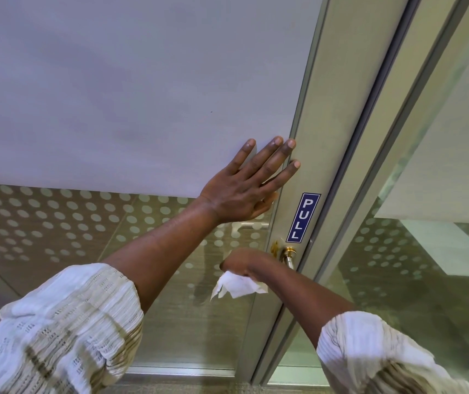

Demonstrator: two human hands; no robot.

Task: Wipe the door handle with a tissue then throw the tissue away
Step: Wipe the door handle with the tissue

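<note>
Head view, door: a glass door (142, 81) with a wide frosted band above and a dotted pattern on the clear glass below; its metal frame (330, 137) runs down the right side.
Head view, sign: a blue PULL sticker (303, 217) is fixed upright on the frame, just above the handle.
Head view, door handle: the brass-coloured door handle (289, 255) sits on the frame below the sticker; only its top knob and a short stretch of bar show, the rest is hidden behind the right wrist.
Head view, left hand: the left hand (239, 191) lies flat against the door, fingers spread, palm on the frosted band and fingertips reaching onto the frame; it holds nothing.
Head view, right hand: the right hand (240, 261) is curled closed around the tissue, just left of the handle; whether it touches the handle cannot be told.
Head view, tissue: the white tissue (237, 285) is bunched in the right hand, its loose end hanging below the fist.
Head view, sleeves: both forearms are bare, with pale woven sleeves (57, 331) pushed up near the elbows.
</note>
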